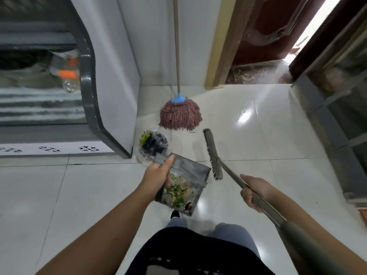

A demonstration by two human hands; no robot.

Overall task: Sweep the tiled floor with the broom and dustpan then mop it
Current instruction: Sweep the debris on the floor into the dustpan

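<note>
the dustpan (pixel 190 175), loaded with green and pale scraps, is gripped at its far end by the left hand (pixel 156 175) and held above the tiled floor (pixel 248 135), beside a clear bag of rubbish (pixel 154 144). if it is tipped carelessly, the scraps are likely to be spilled back onto the floor. the broom (pixel 213 153) handle is clenched in the right hand (pixel 253 192); its long axis runs from lower right to upper left, head raised. the mop (pixel 179 114) is leaned upright against the wall.
</note>
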